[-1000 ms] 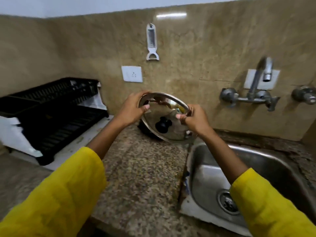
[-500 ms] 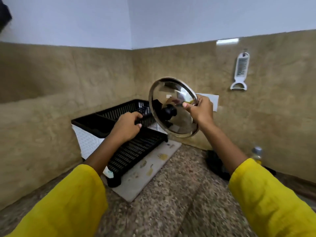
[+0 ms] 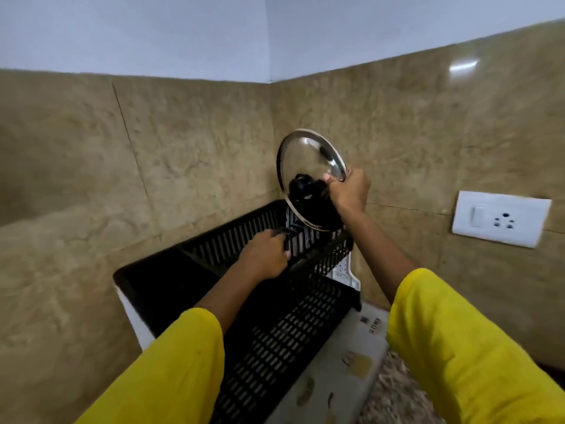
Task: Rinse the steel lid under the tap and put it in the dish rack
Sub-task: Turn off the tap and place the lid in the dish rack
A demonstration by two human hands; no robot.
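Above the dish rack [image 3: 275, 316], right hand [image 3: 348, 191] grips the steel lid [image 3: 305, 160] by its rim.

Two walls meet in a corner [image 3: 270, 87], each clad below in mottled tan stone tiles [image 3: 189, 142] and painted a pale bluish white above [image 3: 153, 32]. On the right-hand wall a white switch-and-socket plate [image 3: 501, 218] is mounted, and higher up a bright streak of reflected light [image 3: 463, 66] glints off the glossy tile. At the lower right a speckled granite countertop [image 3: 394, 396] shows, with a pale printed mat [image 3: 339, 371] lying on it.
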